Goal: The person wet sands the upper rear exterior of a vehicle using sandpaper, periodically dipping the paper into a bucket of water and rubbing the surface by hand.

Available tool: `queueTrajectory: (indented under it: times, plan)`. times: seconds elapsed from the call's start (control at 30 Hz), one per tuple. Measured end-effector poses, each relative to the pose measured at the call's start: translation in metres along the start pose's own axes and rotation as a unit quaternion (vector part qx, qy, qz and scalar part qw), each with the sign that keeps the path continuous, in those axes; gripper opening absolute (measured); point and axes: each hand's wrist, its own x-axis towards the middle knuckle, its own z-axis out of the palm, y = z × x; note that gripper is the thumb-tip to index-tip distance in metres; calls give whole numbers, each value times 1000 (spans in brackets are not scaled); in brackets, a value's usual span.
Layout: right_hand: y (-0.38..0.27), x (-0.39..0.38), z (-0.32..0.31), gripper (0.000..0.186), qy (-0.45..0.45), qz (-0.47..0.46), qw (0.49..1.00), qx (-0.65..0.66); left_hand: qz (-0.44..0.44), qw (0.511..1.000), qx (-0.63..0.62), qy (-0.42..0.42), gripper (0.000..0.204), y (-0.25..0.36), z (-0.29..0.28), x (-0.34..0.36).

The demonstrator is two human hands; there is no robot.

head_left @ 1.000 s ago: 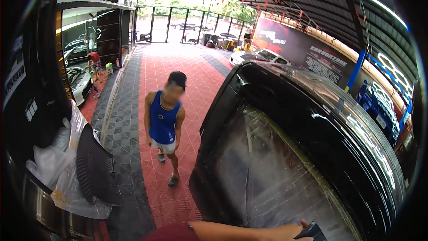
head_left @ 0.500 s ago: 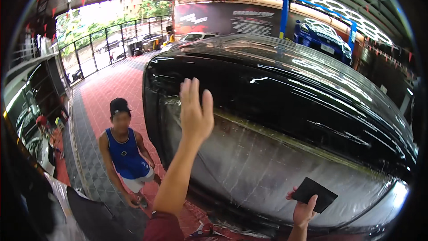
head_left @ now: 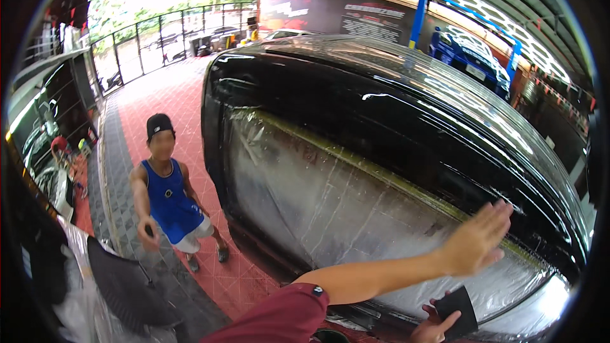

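My left hand [head_left: 476,241] is stretched out to the right, fingers straight and together, holding nothing. It is in front of the black vehicle's [head_left: 318,89] side, over the lower edge of the glossy panel; I cannot tell whether it touches. Below it, my right hand [head_left: 433,329] grips a flat black rectangular sheet [head_left: 460,310], thumb across its face. What the sheet is made of does not show. Clear, wrinkled plastic film [head_left: 343,209] covers the vehicle's window area, with a yellowish strip [head_left: 356,159] running along its top edge.
A person in a blue tank top [head_left: 168,194] stands on the red and grey tiled floor [head_left: 159,98] to the left, one arm held forward. A dark, ribbed thing [head_left: 130,282] lies at lower left beside clear plastic. A blue car [head_left: 470,57] stands beyond the vehicle.
My left hand has swung right and down across the vehicle's side. The right hand has lowered slightly with the black sheet. The person at left has raised an arm, and the view has shifted.
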Motion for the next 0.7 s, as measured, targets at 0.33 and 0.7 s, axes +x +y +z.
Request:
queueTrajectory:
  times: [0.33, 0.7]
  plan:
    - [-70, 63, -149, 61, 267, -152, 941, -138, -40, 930, 364, 19, 59, -52, -129, 23]
    - [-68, 78, -182, 61, 306, -104, 926, -195, -181, 842, 503, 68, 53, -167, -375, -21]
